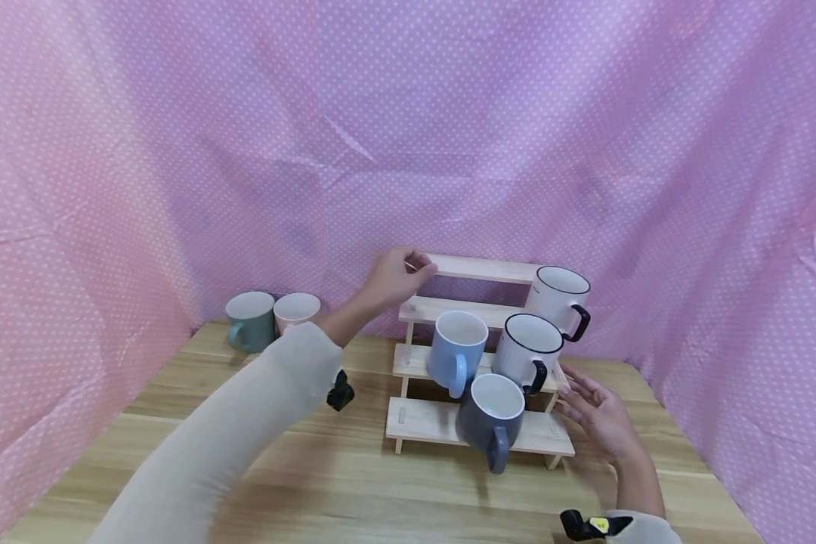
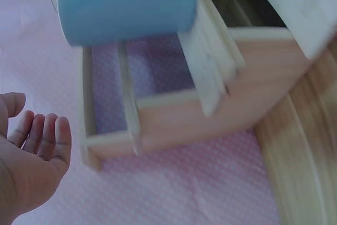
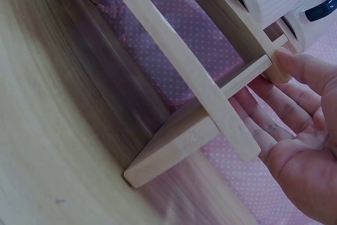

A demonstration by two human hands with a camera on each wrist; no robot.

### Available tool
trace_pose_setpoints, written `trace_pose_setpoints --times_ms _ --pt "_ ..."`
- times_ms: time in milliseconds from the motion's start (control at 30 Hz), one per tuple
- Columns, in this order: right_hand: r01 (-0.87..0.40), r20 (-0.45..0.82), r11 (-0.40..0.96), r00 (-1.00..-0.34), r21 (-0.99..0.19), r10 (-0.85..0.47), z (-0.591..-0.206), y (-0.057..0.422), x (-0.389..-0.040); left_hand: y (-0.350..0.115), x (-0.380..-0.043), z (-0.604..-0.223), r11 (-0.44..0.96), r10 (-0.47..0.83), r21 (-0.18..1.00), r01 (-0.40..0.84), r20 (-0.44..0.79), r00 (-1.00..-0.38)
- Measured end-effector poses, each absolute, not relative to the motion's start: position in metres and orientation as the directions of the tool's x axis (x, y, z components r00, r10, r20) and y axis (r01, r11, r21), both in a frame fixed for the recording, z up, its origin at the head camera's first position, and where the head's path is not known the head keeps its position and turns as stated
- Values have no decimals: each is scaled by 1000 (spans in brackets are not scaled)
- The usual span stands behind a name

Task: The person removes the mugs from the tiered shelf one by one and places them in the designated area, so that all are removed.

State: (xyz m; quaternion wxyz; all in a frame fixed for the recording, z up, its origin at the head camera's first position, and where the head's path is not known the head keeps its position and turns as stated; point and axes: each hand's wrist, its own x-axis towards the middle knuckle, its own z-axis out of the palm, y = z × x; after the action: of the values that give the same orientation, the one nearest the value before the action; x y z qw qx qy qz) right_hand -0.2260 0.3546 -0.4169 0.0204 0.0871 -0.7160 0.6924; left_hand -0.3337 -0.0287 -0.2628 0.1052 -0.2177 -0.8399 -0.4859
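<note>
A stepped wooden rack [image 1: 421,420] stands on the table with mugs on its boards. My left hand [image 1: 396,276] is at the rack's top left end, fingers loosely bent; the left wrist view shows its palm beside the frame, holding nothing. With thumb and fingers, my right hand [image 3: 303,135] holds the rack's right side, the thumb at a board's end. A dark grey mug [image 1: 481,417] sits on the lowest board. One board up are a light blue mug [image 1: 446,349] and a white black-rimmed mug [image 1: 517,361]. Another white mug [image 1: 551,298] stands higher at the right.
On the table's far left, a green mug [image 1: 261,325] and a pale pink mug [image 1: 295,310] stand side by side, the pink one partly behind my left arm. Pink dotted cloth [image 1: 353,174] hangs around the back and sides of the wooden table [image 1: 353,468].
</note>
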Motion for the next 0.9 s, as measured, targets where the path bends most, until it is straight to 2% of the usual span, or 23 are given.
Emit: trace_pose_setpoints --times_ms 667,900 --pt "-150 146 32 -983 -988 -107 -419 356 -227 69 -318 -248 352 411 724 593 450 -793" --pt "-140 136 25 -985 -990 -103 -419 356 -225 95 -311 -249 318 432 745 586 437 -789"
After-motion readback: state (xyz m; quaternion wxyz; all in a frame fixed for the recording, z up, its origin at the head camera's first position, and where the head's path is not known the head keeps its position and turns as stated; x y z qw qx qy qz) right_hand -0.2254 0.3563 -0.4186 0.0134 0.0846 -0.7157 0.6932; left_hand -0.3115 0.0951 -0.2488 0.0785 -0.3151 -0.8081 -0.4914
